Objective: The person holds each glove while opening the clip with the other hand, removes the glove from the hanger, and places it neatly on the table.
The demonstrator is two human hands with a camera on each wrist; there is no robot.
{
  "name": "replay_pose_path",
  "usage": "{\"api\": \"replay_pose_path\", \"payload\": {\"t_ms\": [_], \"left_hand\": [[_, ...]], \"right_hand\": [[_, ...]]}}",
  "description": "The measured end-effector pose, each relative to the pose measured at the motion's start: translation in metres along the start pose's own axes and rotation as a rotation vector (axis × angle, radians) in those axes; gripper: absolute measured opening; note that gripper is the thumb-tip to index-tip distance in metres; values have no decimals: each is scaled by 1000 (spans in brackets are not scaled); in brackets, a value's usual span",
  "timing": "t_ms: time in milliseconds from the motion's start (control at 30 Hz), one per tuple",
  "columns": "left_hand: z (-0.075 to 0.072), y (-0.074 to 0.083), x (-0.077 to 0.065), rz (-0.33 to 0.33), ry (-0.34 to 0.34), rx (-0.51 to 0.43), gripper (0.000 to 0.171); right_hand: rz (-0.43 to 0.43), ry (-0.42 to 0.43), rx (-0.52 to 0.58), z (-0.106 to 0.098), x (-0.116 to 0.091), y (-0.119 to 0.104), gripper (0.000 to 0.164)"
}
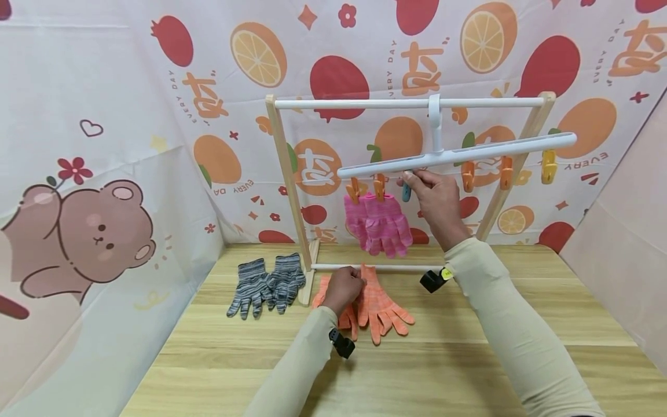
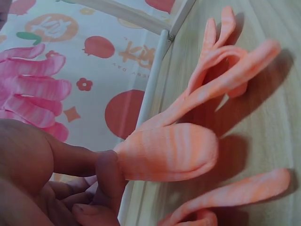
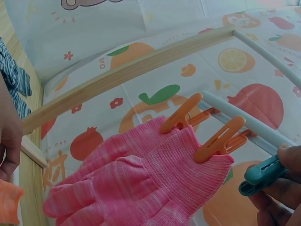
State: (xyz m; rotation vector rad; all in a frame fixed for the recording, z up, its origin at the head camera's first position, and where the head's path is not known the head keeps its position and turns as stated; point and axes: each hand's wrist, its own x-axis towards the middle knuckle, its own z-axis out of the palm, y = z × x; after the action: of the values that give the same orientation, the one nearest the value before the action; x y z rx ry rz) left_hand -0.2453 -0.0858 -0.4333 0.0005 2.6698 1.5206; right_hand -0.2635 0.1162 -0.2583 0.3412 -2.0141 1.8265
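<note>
My left hand (image 1: 345, 288) pinches an orange glove (image 2: 174, 151) low over the tabletop. A second orange glove shows beside it, partly hidden by the hand in the head view. My right hand (image 1: 440, 202) is raised under a white hanger (image 1: 469, 153) and pinches a teal clothespin (image 3: 263, 174) attached there. The hanger hooks over a rack's top rod and tilts, its left end lower. Left of the teal clothespin, pink gloves (image 1: 377, 226) hang from two orange clothespins (image 3: 221, 139).
Grey striped gloves (image 1: 252, 289) lie on the wooden table (image 1: 187, 353) left of the rack (image 1: 292, 179). More orange clothespins (image 1: 505, 174) and a yellow clothespin (image 1: 549, 167) hang from the hanger's right half. A lower rod (image 1: 396, 268) crosses behind the orange gloves.
</note>
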Motion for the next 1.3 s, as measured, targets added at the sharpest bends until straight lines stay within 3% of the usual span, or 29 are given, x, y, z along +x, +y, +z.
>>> {"api": "replay_pose_path", "payload": {"t_ms": [500, 600, 667, 800, 1067, 1300], "left_hand": [[-7, 2, 2, 1, -1, 260, 51], [-13, 7, 3, 21, 36, 281, 50], [-17, 12, 3, 41, 87, 303, 40], [-28, 29, 4, 122, 188, 299, 20], [-43, 79, 18, 280, 290, 168, 18], [-45, 99, 23, 344, 357, 98, 18]], "right_hand": [[12, -65, -56, -2, 1, -2, 41], [21, -92, -60, -2, 2, -3, 42], [32, -105, -61, -2, 2, -2, 42], [48, -117, -50, -3, 2, 0, 43], [55, -91, -20, -5, 4, 1, 46], [52, -97, 28, -2, 3, 1, 45]]}}
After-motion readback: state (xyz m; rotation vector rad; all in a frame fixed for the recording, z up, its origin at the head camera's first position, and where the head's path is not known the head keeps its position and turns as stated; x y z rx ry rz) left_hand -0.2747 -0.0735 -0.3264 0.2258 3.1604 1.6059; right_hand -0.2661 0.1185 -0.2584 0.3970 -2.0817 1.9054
